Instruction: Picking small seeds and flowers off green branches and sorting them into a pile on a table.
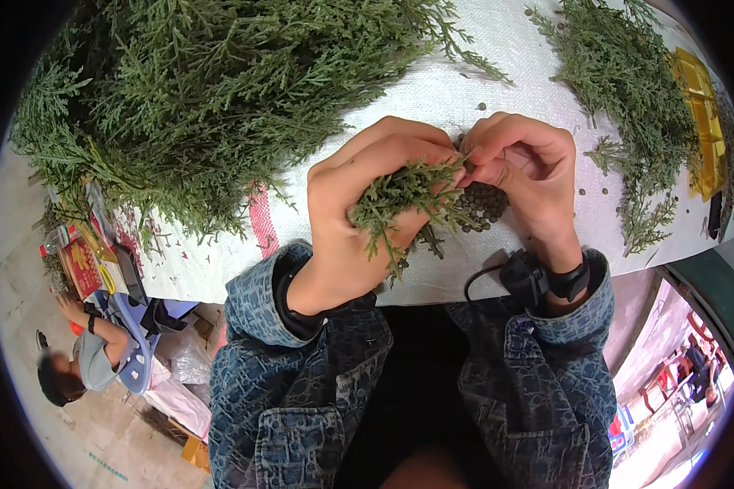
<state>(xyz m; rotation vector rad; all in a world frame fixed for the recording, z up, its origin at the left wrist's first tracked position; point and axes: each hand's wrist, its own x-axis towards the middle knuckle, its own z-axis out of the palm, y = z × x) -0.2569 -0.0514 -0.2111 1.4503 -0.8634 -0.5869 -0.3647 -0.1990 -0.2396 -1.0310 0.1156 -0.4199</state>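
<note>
Both hands meet over a feathery green sprig

The person's left hand (342, 179) is curled around a scaly, feathery green conifer sprig (395, 200), whose leafy tips spill over the fingers and hang toward the near edge. The right hand (540, 179) meets it from the right, thumb and index finger drawn together in a pinch right at the left fingertips. Whether a bit of the sprig is caught in that pinch is too small to tell.

Close by, between the hands, lies a cluster of small, round, brownish-grey pellets (485, 204); a few more are scattered to the right and far side. All of this is over a white woven plastic sheet (436, 90) with a red stripe (263, 220) left of the hands.

A large heap of green conifer branches (204, 90) fills the far left. A smaller pile of green cuttings (628, 98) lies at the far right, beside a shallow yellow plastic tray (714, 155). A black wristband (569, 283) circles the right wrist, above a blue patterned cuff (583, 314). At the left, a co-worker in a grey top (99, 359) is beside the sheet.
</note>
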